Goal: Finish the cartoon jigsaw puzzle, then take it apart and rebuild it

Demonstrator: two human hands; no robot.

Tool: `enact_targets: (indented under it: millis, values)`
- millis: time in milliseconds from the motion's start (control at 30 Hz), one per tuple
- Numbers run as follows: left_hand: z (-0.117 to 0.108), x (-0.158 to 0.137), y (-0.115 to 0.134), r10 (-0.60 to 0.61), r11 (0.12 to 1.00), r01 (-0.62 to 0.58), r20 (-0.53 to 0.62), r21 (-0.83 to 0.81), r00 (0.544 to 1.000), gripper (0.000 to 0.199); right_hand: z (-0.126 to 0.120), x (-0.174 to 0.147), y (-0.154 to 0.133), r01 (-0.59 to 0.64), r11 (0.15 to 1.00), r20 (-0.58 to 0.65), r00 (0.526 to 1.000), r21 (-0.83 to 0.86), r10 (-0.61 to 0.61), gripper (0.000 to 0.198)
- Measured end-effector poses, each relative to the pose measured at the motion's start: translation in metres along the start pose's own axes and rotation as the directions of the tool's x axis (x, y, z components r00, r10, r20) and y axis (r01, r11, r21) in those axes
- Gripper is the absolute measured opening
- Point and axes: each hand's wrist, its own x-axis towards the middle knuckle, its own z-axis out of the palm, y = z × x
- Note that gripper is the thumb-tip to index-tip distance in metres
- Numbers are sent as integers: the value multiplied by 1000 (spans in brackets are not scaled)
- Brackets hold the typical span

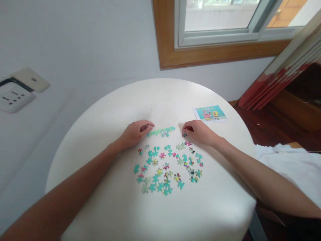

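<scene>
My left hand [137, 131] rests on the table with its fingers curled and thumb and forefinger together. Its fingertips are at the left end of a joined strip of puzzle pieces [160, 132], teal with a yellow-green pattern and a pale figure. Whether anything is inside that hand is hidden. To the right of the strip, my right hand [199, 131] pinches a small dark, multicoloured puzzle piece [185, 135] close to the table surface. Several loose puzzle pieces [159, 186], teal, pink, yellow and pale green, lie scattered below the strip, between my forearms.
A reference picture [212, 113] with cartoon figures lies beyond my right hand. The round white table [105, 207] stands against the wall, below a wood-framed window [223, 53]. A wall socket [15, 96] is at left; a red and white curtain [273, 78] hangs at right.
</scene>
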Motion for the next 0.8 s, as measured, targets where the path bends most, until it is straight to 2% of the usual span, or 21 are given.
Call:
enact_targets:
  millis: [800]
  values:
    - [1,1,-3,-5,1000,5,1,16,1000,35,-2,0,-2,-5,1000,-6,1000,4,5,21]
